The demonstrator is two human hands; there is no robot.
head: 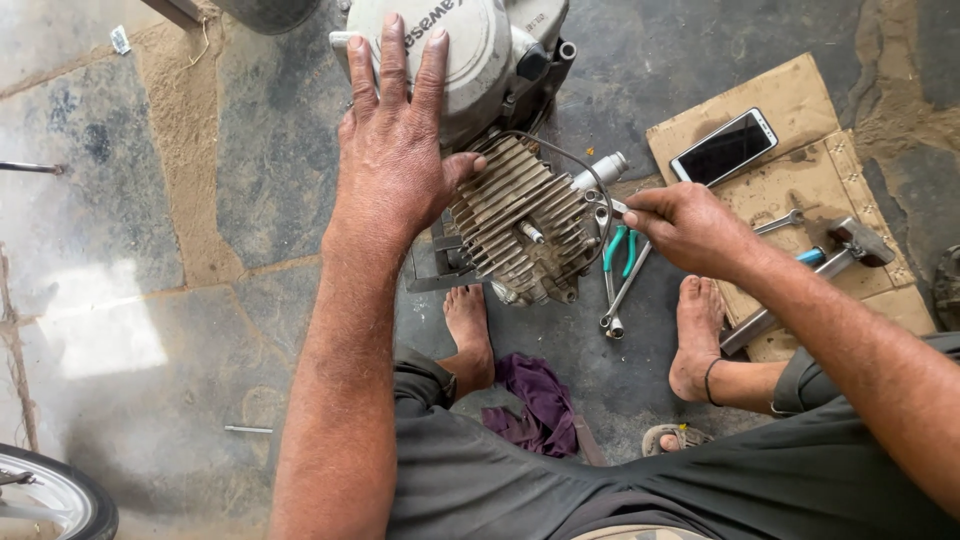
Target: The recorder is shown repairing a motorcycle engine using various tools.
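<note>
where hands (395,150) cover, engine (520,215) half-hidden

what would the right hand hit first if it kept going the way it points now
Likely the finned engine cylinder: the right hand points left, its slim metal tool tip at the fins' right edge beside a black cable. Depth is unclear.

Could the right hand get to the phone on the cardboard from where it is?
Probably yes. The phone lies face-up on the cardboard, uncovered, just beyond the right hand, with nothing between. But that hand is pinching a small metal tool at the engine.
</note>
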